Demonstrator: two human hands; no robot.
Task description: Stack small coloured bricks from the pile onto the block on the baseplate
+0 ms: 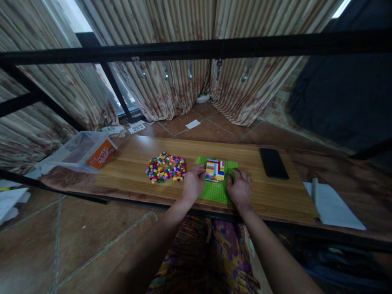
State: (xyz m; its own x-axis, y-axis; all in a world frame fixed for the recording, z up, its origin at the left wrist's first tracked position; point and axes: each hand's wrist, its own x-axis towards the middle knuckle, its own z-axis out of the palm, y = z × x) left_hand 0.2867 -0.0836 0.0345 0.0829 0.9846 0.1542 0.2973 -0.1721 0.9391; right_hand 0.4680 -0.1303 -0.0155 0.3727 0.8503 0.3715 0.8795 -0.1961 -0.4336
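A green studded baseplate [216, 192] lies on the wooden board, carrying a low block of multicoloured toy bricks [214, 170] in red, yellow, white, blue and pink rows. My left hand [193, 183] is at the block's left side, its fingers drawn together in a pinch; whatever is between the fingertips is too small to make out. Over the baseplate's right edge rests my right hand [239, 187], thumb apart from the fingers and nothing visible in it. Left of the baseplate, a heap of loose small bricks [165, 166] is spread in a rough ring.
The wooden board [134, 167] also holds a black phone [273, 163] at the right. A clear plastic box [76, 151] with an orange label stands at the left end. White paper [337, 206] lies at the right end. A dark metal rail [196, 50] crosses beyond, before striped curtains.
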